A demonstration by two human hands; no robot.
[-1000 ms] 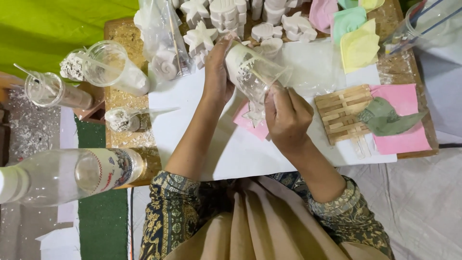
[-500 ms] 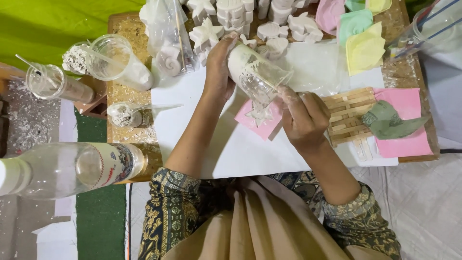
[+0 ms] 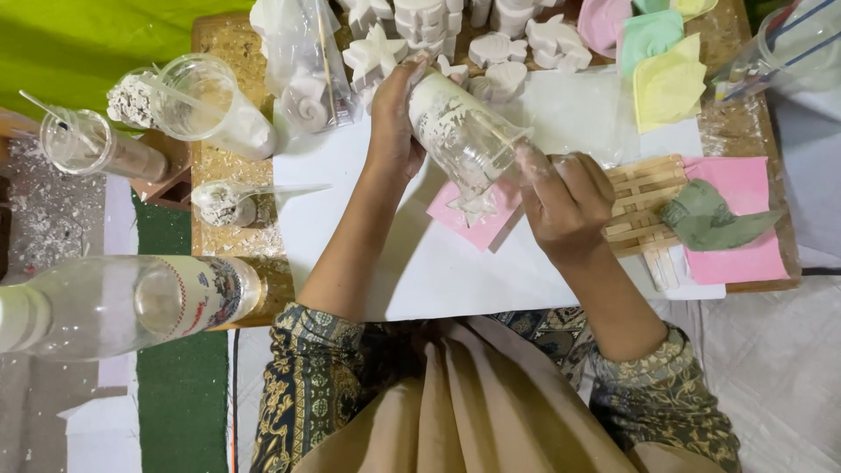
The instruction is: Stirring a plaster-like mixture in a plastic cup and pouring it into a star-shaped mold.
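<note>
Right hand [image 3: 565, 206] slid off cup, open grip, left hand [image 3: 394, 127] wrapped around plastic cup [image 3: 464, 131]

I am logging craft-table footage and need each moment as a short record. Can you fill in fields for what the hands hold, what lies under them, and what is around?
left hand: left hand grips the base end of a tilted clear plastic cup smeared white inside
right hand: right hand at the cup's mouth, fingers dusted white
below cup: pink mold on white sheet
right of hands: wooden stick rack, green-grey lump
far edge: white plaster casts
left side: clear bottle lying down
</note>
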